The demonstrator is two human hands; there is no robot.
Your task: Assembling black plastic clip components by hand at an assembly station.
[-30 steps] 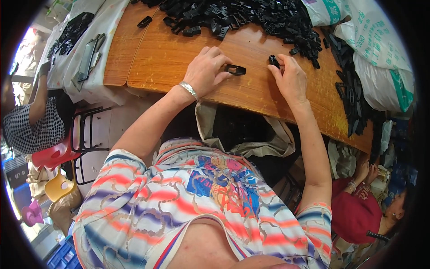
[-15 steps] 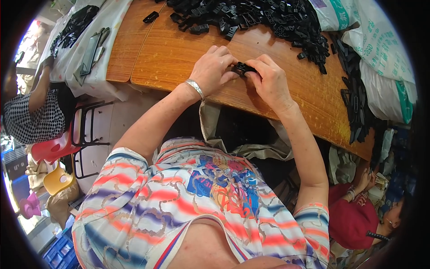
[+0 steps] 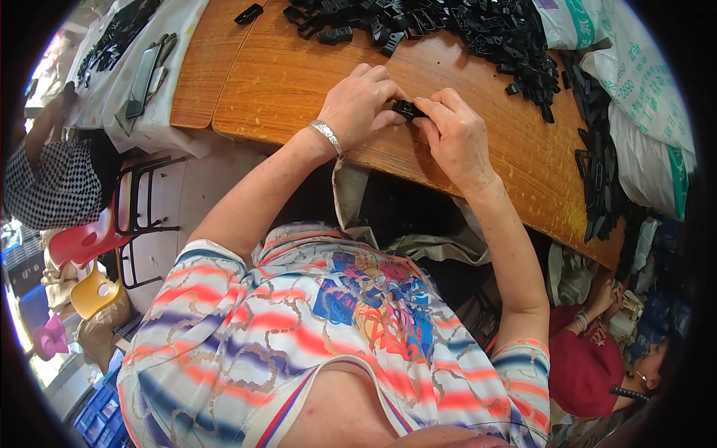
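Between my two hands, over the wooden table [image 3: 291, 89], is a small black plastic part [image 3: 407, 110]. My left hand [image 3: 361, 104], with a silver bracelet at the wrist, pinches its left end between thumb and fingers. On the other end, my right hand [image 3: 454, 134] is closed with thumb and forefinger. Just what kind of part it is cannot be made out, as the fingertips cover both ends. Beyond my hands lies a large heap of similar black plastic parts [image 3: 478, 37].
One loose black part [image 3: 249, 14] lies at the far left. Longer black pieces [image 3: 597, 179] line the right edge beside white sacks [image 3: 646, 142]. Another person in a checked top [image 3: 56, 179] sits left, near a red chair [image 3: 89, 239]; someone in dark red [image 3: 586, 366] works at lower right.
The small part has turned a little between my fingers, and my right hand has shifted slightly to the right. Both hands still grip it.
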